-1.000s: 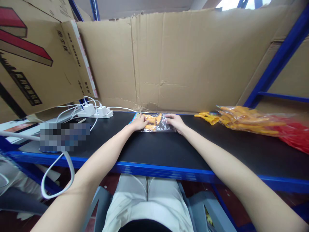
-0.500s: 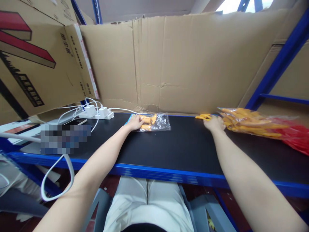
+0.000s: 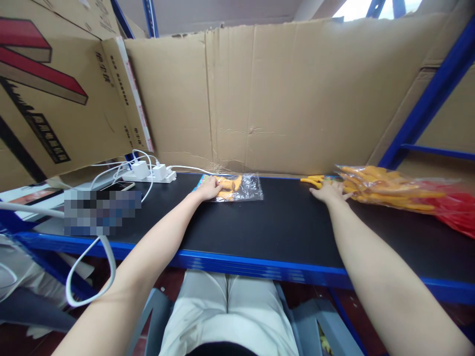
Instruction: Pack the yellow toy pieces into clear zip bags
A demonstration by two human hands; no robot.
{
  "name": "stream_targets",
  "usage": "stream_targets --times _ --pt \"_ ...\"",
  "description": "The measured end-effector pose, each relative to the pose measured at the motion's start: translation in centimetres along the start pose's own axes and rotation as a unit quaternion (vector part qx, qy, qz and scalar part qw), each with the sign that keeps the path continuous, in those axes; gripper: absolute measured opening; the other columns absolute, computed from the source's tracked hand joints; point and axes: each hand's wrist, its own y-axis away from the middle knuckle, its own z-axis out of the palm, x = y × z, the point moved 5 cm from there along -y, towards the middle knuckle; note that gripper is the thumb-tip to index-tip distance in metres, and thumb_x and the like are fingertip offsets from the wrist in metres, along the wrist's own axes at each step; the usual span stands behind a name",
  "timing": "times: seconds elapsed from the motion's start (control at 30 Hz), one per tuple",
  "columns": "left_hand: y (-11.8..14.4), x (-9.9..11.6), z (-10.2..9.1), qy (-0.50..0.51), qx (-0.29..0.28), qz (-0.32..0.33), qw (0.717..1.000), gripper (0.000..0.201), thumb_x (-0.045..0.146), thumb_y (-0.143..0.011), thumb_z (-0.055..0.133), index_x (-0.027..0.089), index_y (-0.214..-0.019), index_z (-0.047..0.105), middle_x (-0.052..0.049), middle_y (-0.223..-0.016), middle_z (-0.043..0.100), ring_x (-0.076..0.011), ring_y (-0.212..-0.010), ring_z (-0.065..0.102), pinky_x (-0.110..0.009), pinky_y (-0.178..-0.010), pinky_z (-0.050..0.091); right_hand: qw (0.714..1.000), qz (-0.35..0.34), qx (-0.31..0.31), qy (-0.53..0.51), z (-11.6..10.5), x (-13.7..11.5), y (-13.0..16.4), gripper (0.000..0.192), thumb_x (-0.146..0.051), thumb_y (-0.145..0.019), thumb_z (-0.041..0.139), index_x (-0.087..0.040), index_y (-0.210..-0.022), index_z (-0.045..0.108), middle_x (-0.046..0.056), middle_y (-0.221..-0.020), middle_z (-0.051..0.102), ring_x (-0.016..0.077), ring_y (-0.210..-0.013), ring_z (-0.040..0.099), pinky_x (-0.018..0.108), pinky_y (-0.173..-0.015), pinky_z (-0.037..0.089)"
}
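Note:
My left hand (image 3: 208, 190) is closed on the left end of a small clear plastic bag (image 3: 252, 188), which lies flat near the back of the black shelf top. Yellow-orange pieces (image 3: 232, 185) show inside it, partly covered by my fingers. Farther right, my right hand (image 3: 331, 192) is open, its thumb and fingers spread over a few slim yellow-orange pieces (image 3: 309, 180) on the surface. Just beyond its fingertips sits a bigger clear bag (image 3: 386, 188) full of long yellow-orange pieces. What lies under the right palm is hidden.
A red plastic bag (image 3: 458, 205) lies at the far right. White chargers on a power strip (image 3: 148, 173), loose cables and a phone (image 3: 118, 187) occupy the left side. Cardboard (image 3: 297, 99) walls the back, and a blue metal edge (image 3: 260, 267) runs along the front.
My right hand's fingers have spread apart over the yellow-orange pieces, the thumb now standing out to the left. The left hand and its bag have stayed in place.

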Motion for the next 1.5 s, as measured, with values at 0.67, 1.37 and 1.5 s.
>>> stream_targets --times 0.67,1.37,1.5 --pt "0.1 0.3 -0.1 0.012 0.007 0.012 1.0 0.015 0.034 -0.078 0.044 0.018 -0.077 0.045 -0.008 -0.087 0.055 -0.022 -0.089 0.052 -0.03 -0.074 0.039 0.966 -0.172 -0.129 0.145 -2.6 -9.7 4.9 0.033 -0.029 -0.074 0.051 -0.016 -0.102 0.064 0.015 -0.11 0.059 0.0326 -0.106 0.05 0.064 -0.092 0.017" --pt "0.2 0.2 -0.1 0.007 0.001 -0.003 1.0 0.018 0.036 -0.078 0.043 0.019 -0.078 0.044 -0.009 -0.089 0.056 -0.0225 -0.093 0.051 -0.03 -0.078 0.039 0.934 -0.32 -0.132 0.092 -1.5 -11.7 6.9 0.022 -0.023 -0.071 0.056 -0.023 -0.092 0.063 0.01 -0.114 0.053 0.0285 -0.112 0.042 0.047 -0.09 0.033" --pt "0.2 0.2 -0.1 0.012 0.003 -0.001 1.0 0.017 0.036 -0.078 0.043 0.018 -0.079 0.045 -0.01 -0.09 0.056 -0.0234 -0.094 0.051 -0.031 -0.078 0.039 0.937 -0.313 -0.121 0.096 -2.2 -11.8 6.7 0.016 -0.029 -0.074 0.055 -0.018 -0.084 0.06 0.009 -0.097 0.061 0.0254 -0.101 0.05 0.048 -0.091 0.029"
